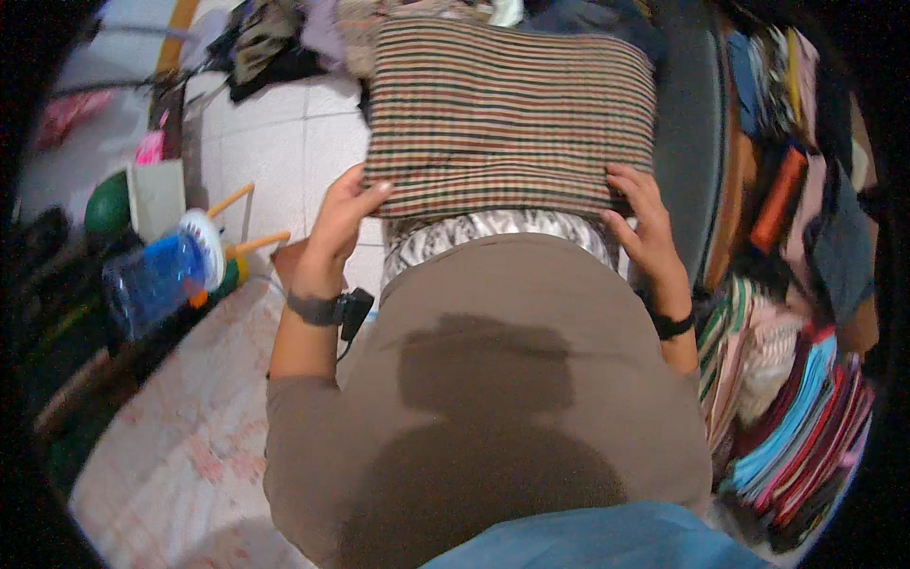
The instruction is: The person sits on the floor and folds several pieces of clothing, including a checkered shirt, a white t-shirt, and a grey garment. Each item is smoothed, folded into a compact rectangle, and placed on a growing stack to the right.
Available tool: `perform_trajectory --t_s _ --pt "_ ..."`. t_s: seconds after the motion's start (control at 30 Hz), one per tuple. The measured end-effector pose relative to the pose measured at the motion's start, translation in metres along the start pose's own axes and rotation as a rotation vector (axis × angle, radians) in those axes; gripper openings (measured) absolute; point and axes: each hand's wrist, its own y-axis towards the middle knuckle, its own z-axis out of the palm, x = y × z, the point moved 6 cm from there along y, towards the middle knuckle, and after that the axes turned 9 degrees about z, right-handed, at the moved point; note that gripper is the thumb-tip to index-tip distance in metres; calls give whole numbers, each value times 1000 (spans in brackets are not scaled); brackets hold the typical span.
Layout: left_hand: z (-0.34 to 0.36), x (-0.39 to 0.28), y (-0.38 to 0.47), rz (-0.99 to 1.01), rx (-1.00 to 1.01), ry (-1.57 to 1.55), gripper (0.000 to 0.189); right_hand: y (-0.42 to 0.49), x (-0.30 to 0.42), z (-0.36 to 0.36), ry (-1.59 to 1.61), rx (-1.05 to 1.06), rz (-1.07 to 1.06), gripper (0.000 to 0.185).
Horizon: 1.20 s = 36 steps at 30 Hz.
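A striped cloth piece (508,117), folded into a rectangle, lies across the person's lap. Its stripes are cream, dark green and reddish brown. My left hand (348,210) grips its near left corner, with the thumb on top and the other fingers mostly hidden at the edge. My right hand (640,213) is at the near right corner, with fingertips on the cloth and the thumb apart from them by the edge. Whether it grips the cloth cannot be told. Below the cloth, patterned black-and-white fabric (498,226) covers the thighs.
Piled clothes (277,46) lie on the tiled floor (274,142) ahead. A dark padded surface (686,142) borders the cloth at right, with stacked folded fabrics (796,434) beyond. At left are a blue transparent container (156,274), a white box (158,199) and a floral sheet (206,441).
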Motion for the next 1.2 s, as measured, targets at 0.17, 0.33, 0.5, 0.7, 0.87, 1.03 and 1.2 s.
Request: perform_trajectory --t_s 0.17,0.33,0.5,0.7,0.87,1.03,1.2 --pt "-5 9 -4 79 -74 -107 36 -25 -17 -4 -220 -128 7 56" --pt "-7 33 -6 -11 -112 -34 35 -33 -33 5 -336 -296 41 62" --pt "-7 32 -1 -75 -160 17 27 -25 -50 8 -448 -418 55 61" --pt "0 -19 17 11 -79 -180 24 5 -36 -45 -506 -578 -143 50" --pt "16 -132 89 394 4 -154 25 77 0 -140 -663 -717 -296 40" --pt "35 -241 89 661 44 -125 29 98 75 -218 -841 -994 -526 21" --pt "16 -225 3 731 -198 187 31 40 83 -227 -682 -839 -461 29"
